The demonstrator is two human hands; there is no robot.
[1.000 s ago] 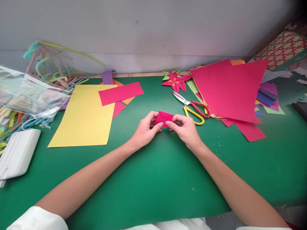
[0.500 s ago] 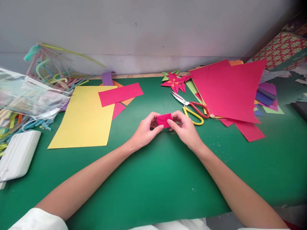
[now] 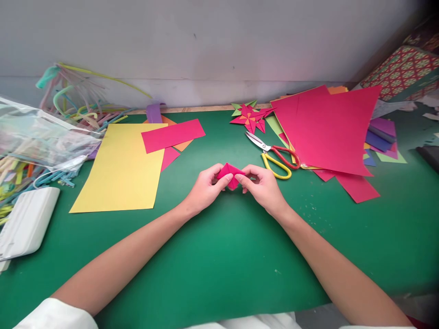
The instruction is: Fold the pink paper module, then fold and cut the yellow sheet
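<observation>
Between both hands is a small folded piece of red paper [image 3: 232, 171], now diamond-shaped with a crease down its middle. My left hand [image 3: 208, 185] pinches its left side, thumb on top. On the right edge, my right hand [image 3: 259, 185] grips it with thumb and fingers. The paper is held over the green table [image 3: 219, 256]. Just beyond my right hand lie scissors [image 3: 274, 154] with one red and one yellow handle. Behind them sit red folded paper stars [image 3: 249, 118] with orange centres. My fingertips partly hide the paper's lower sides.
At left lie a yellow sheet [image 3: 118, 169], a red strip [image 3: 173, 135], a white plastic device [image 3: 29, 221] and a clear bag [image 3: 44, 132] by many pipe cleaners. Large red sheets [image 3: 329, 132] and coloured scraps lie right; a patterned box [image 3: 404, 73] stands behind.
The red paper has gone from a flat rectangle to a pointed diamond shape between my fingers. Both hands have shifted slightly, and my thumbs are closer together.
</observation>
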